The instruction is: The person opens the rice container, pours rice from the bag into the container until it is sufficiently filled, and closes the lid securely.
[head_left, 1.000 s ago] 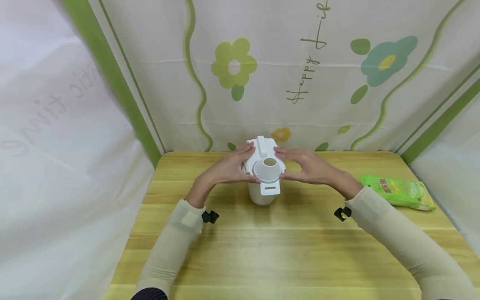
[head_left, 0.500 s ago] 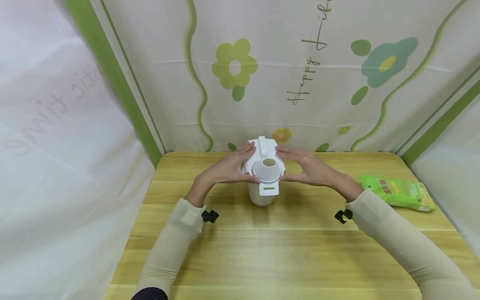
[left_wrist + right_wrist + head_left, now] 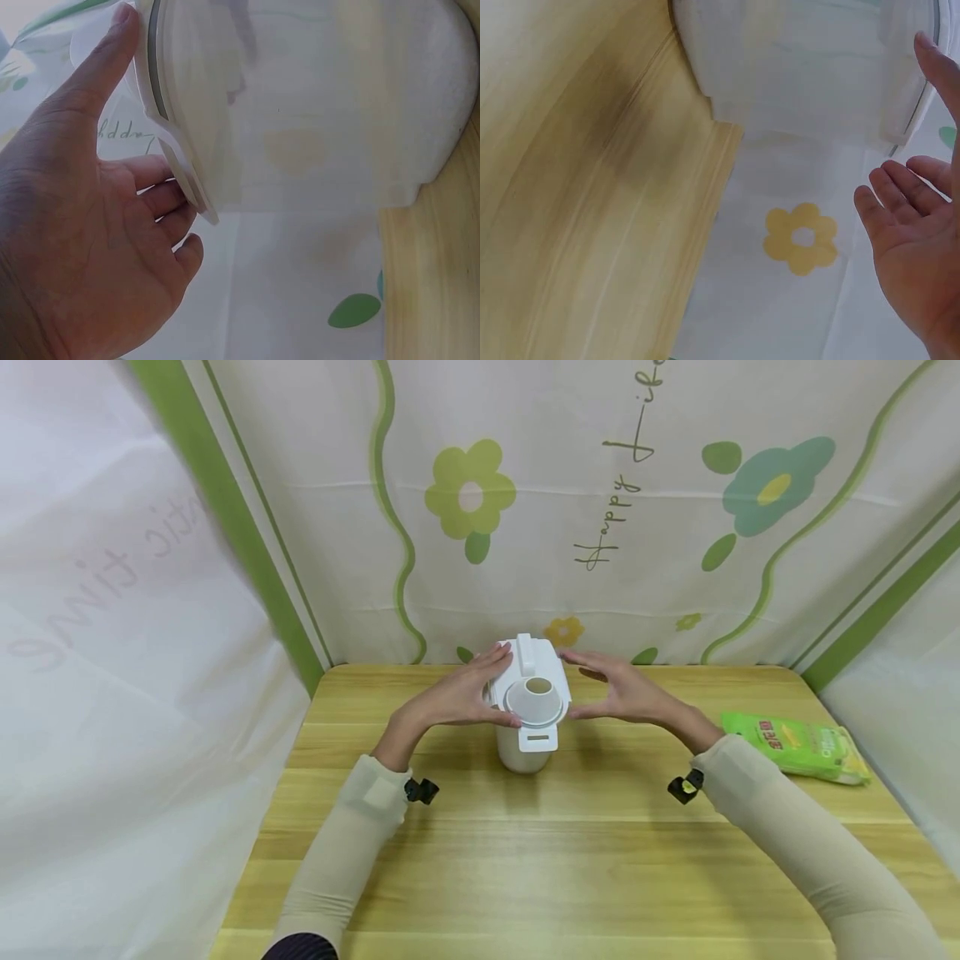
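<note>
A tall translucent storage container (image 3: 521, 753) stands upright on the table, under a white lid (image 3: 550, 670) with a raised bar and a round white spout (image 3: 534, 703). In front, a slotted white tab (image 3: 537, 739) sticks out. My left hand (image 3: 459, 693) rests on the lid's left side, fingers on top and thumb along the front edge. The left wrist view shows the left thumb (image 3: 112, 56) stretched along the rim, the palm away from the container. Just off the lid's right side is my right hand (image 3: 622, 693), its fingers spread loosely and holding nothing.
A green packet (image 3: 795, 745) lies at the right on the wooden table (image 3: 555, 877). Behind the table hangs a flower-printed white curtain (image 3: 540, 585), close to the container; more curtain (image 3: 127, 693) hangs on the left.
My right hand has come off the lid and shifted slightly to the right, fingertips now apart from it. The left hand and container stay where they were.
</note>
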A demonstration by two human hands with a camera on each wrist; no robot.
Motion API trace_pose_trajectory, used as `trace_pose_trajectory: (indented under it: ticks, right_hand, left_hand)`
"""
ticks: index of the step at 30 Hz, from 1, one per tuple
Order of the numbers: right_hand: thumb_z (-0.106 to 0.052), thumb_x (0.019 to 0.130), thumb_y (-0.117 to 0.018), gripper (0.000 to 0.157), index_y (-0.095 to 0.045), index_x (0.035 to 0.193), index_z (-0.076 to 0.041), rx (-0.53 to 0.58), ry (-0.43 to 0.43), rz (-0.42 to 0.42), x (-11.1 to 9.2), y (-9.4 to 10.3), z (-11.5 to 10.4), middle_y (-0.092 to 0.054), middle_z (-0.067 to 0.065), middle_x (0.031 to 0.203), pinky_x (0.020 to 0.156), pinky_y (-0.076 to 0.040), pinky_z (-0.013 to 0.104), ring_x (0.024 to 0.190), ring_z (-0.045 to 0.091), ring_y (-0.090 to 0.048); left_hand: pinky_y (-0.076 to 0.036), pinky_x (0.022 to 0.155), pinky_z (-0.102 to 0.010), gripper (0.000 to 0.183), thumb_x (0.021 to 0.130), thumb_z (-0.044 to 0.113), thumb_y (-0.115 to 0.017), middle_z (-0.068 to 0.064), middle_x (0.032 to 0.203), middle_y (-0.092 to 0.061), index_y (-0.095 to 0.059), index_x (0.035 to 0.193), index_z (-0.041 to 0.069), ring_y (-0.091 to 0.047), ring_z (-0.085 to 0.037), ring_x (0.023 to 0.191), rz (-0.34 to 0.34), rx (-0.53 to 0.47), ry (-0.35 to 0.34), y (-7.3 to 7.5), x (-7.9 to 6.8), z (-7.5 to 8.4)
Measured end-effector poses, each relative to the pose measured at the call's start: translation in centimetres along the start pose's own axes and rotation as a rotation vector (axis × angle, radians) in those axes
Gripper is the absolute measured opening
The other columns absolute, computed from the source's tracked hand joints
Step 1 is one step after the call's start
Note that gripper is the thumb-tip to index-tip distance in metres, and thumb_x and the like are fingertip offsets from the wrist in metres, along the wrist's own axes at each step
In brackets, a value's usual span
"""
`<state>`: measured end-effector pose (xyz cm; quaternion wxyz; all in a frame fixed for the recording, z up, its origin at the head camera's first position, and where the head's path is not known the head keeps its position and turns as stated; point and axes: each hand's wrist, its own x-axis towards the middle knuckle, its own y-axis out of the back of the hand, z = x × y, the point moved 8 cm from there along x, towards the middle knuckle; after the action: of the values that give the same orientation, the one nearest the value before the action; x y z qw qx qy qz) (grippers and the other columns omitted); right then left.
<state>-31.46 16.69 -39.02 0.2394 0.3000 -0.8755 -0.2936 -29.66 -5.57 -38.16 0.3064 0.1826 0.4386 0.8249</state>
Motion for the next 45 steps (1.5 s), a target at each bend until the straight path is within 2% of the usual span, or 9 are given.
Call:
trace_pose_trajectory:
  ticks: [9, 14, 23, 30, 37, 41, 45]
  right_hand:
    - [0.003, 0.079, -0.091, 0.093, -0.044, 0.158, 0.004, 0.103, -0.021, 0.005, 0.2, -0.9, 1.3, -0.046, 0.024, 0.161, 0.115, -0.044, 0.056, 0.146, 0.045, -0.047]
    - [0.002, 0.080, -0.091, 0.092, -0.044, 0.158, 0.004, 0.185, -0.038, 0.004, 0.3, -1.2, 1.5, -0.044, 0.024, 0.163, 0.117, -0.044, 0.053, 0.146, 0.044, -0.047]
    - [0.002, 0.082, -0.090, 0.089, -0.044, 0.158, 0.004, 0.255, -0.058, 0.017, 0.3, -1.2, 2.1, -0.046, 0.024, 0.162, 0.116, -0.045, 0.049, 0.143, 0.044, -0.050]
    - [-0.001, 0.079, -0.092, 0.084, -0.053, 0.152, 0.004, 0.180, -0.048, 0.064, 0.4, -0.8, 2.3, -0.057, 0.021, 0.152, 0.114, -0.048, 0.045, 0.136, 0.039, -0.059]
    - [-0.001, 0.070, -0.096, 0.081, -0.061, 0.143, 0.006, 0.033, 0.052, 0.106, 0.8, -0.4, 1.6, -0.069, 0.019, 0.135, 0.107, -0.053, 0.052, 0.120, 0.035, -0.067]
    - [-0.005, 0.069, -0.096, 0.080, -0.063, 0.141, 0.007, -0.067, 0.107, 0.098, 1.1, -0.2, 1.1, -0.072, 0.017, 0.127, 0.102, -0.054, 0.057, 0.115, 0.035, -0.069]
    - [-0.012, 0.071, -0.093, 0.080, -0.063, 0.142, 0.005, -0.159, 0.110, 0.063, 1.3, 0.0, 0.6, -0.070, 0.014, 0.125, 0.099, -0.054, 0.060, 0.113, 0.034, -0.067]
  left_hand:
    - [-0.012, 0.132, -0.043, 0.121, 0.084, 0.059, -0.085, -0.010, 0.178, -0.009, -0.018, 0.168, 0.004, -0.008, -0.029, 0.165, -0.003, 0.001, -0.008, 0.1, 0.2, -0.2]
    - [-0.009, 0.132, -0.041, 0.122, 0.083, 0.057, -0.087, -0.010, 0.178, -0.009, -0.018, 0.168, 0.004, -0.004, -0.023, 0.165, 0.001, -0.012, -0.022, 0.0, 0.4, -0.3]
    - [-0.009, 0.132, -0.039, 0.124, 0.082, 0.057, -0.088, -0.011, 0.178, -0.011, -0.017, 0.169, 0.003, -0.006, -0.026, 0.165, 0.012, -0.017, -0.046, 0.0, 0.7, -0.5]
    - [-0.008, 0.132, -0.037, 0.125, 0.082, 0.058, -0.088, -0.007, 0.178, -0.010, -0.016, 0.169, 0.005, -0.005, -0.024, 0.165, -0.010, -0.019, -0.041, 0.0, 0.9, -0.6]
    - [-0.006, 0.132, -0.037, 0.124, 0.082, 0.055, -0.089, -0.009, 0.178, -0.012, -0.018, 0.169, 0.003, -0.006, -0.023, 0.165, -0.028, -0.002, -0.034, 0.2, 1.0, -0.5]
    - [-0.005, 0.132, -0.038, 0.123, 0.081, 0.055, -0.089, -0.010, 0.177, -0.014, -0.020, 0.168, 0.003, -0.007, -0.024, 0.165, -0.031, 0.005, -0.032, 0.4, 1.0, -0.3]
    - [-0.005, 0.132, -0.037, 0.122, 0.081, 0.057, -0.088, -0.009, 0.177, -0.015, -0.021, 0.168, 0.004, -0.007, -0.022, 0.165, -0.034, 0.001, -0.023, 0.4, 1.0, -0.2]
